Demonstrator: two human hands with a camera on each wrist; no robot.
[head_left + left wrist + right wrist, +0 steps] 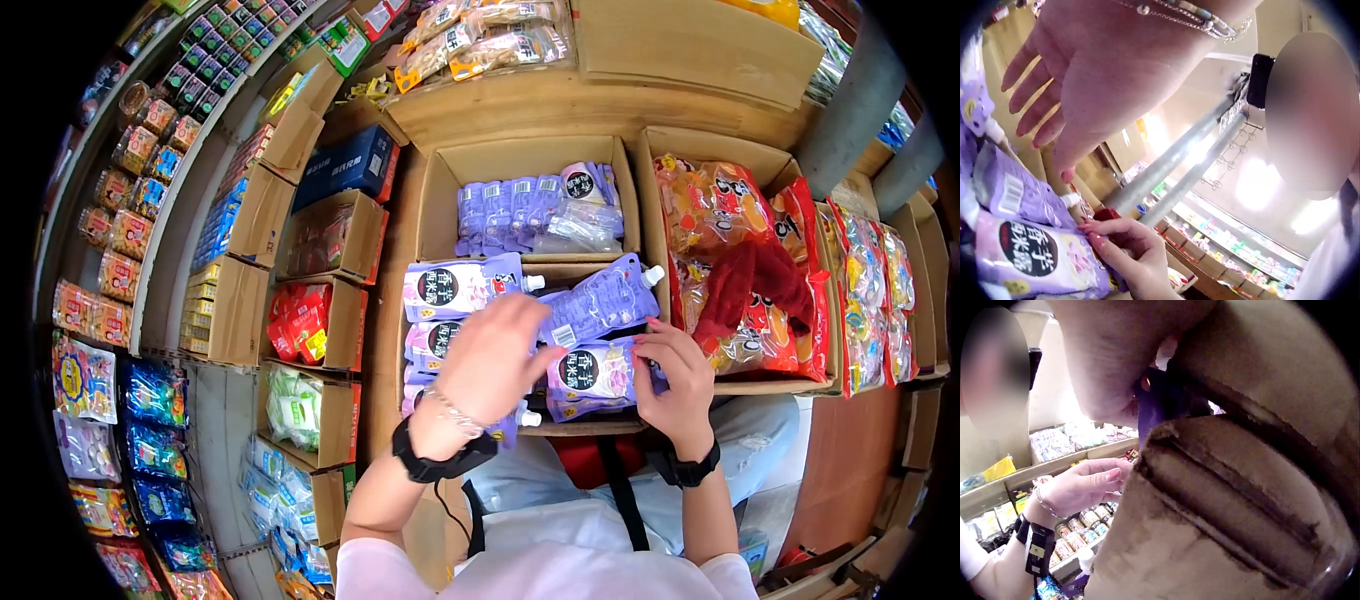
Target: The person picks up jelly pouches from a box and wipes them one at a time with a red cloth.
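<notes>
Purple pouches with white caps fill a cardboard box. The left hand (490,360) is over the pouches at the box's middle; in the left wrist view this hand (1104,81) has its fingers extended, holding nothing. A pouch lying back side up (603,303) rests slantwise above a front-facing pouch (592,376). The right hand (678,375) pinches the right edge of that front-facing pouch; the left wrist view shows its thumb and fingers on the pouch (1029,259). In the right wrist view a cardboard flap (1210,506) hides much of the right hand (1122,356).
Behind stands another box (525,157) with purple pouches and clear plastic. At the right, a box holds red snack bags (715,205) with a dark red cloth (740,290) on top. Shelves and snack boxes (235,310) line the left; grey pipes (855,110) rise at the back right.
</notes>
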